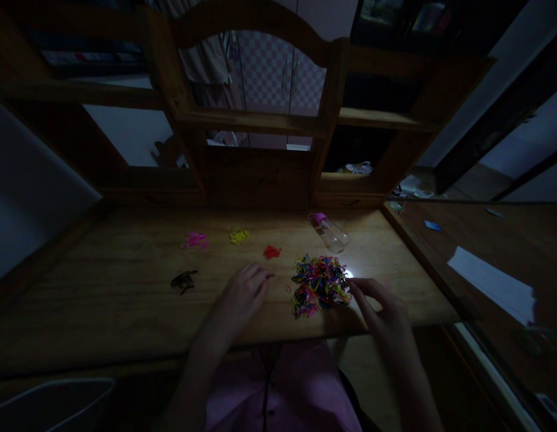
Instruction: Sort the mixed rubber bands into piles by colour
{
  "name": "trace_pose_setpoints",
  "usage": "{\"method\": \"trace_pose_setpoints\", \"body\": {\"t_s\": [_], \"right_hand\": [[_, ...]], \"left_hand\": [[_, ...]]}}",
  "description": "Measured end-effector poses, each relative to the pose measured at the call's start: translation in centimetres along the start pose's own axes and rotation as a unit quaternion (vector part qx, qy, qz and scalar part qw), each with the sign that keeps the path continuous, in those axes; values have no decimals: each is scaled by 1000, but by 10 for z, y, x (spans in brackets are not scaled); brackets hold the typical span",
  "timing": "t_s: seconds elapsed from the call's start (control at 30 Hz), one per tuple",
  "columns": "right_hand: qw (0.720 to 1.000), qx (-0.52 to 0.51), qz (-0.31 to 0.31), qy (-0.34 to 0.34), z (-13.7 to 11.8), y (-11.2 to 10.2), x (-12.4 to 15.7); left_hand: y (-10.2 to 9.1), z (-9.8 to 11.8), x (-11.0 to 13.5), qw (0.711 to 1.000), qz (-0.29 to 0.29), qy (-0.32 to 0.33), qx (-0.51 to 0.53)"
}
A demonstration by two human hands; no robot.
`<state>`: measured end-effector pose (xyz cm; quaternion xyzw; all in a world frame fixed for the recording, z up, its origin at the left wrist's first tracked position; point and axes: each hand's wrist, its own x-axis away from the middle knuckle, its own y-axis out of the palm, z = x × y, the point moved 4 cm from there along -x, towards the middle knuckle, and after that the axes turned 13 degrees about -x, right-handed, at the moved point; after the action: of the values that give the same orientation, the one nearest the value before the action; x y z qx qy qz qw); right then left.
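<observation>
A tangled heap of multicoloured rubber bands (321,285) lies on the wooden desk. At its right edge my right hand (382,303) has thumb and fingers pinched on rubber bands; exactly which ones is hidden. My left hand (246,291) is left of the heap, just above the desk, its fingers drawn together with a small reddish bit at the tips that is too dim to name. Beyond it sits a small red pile of bands (272,252). Farther off are a yellow pile (239,235) and a pink pile (196,240), with a black bunch (183,281) at the left. One loose band (288,288) lies between hand and heap.
A clear bottle with a pink cap (331,233) lies on its side behind the heap. The wooden shelf unit (260,123) rises along the desk's back. On the surface to the right are white paper (492,284) and a blue card (432,225). The light is dim.
</observation>
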<state>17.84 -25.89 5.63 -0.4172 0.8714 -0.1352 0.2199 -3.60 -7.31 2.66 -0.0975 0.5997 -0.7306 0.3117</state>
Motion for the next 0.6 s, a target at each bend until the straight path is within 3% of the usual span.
{"method": "trace_pose_setpoints", "body": {"t_s": [0.13, 0.3, 0.47, 0.6], "right_hand": [[1000, 6, -11, 1, -1, 2, 1], [1000, 13, -16, 2, -2, 0, 3], [1000, 13, -15, 1, 0, -1, 3], [1000, 15, -13, 5, 4, 0, 2]], "left_hand": [[27, 22, -7, 997, -52, 40, 27], [45, 26, -17, 998, -59, 21, -12], [41, 21, -17, 998, -35, 21, -56], [22, 6, -11, 999, 8, -24, -24]]}}
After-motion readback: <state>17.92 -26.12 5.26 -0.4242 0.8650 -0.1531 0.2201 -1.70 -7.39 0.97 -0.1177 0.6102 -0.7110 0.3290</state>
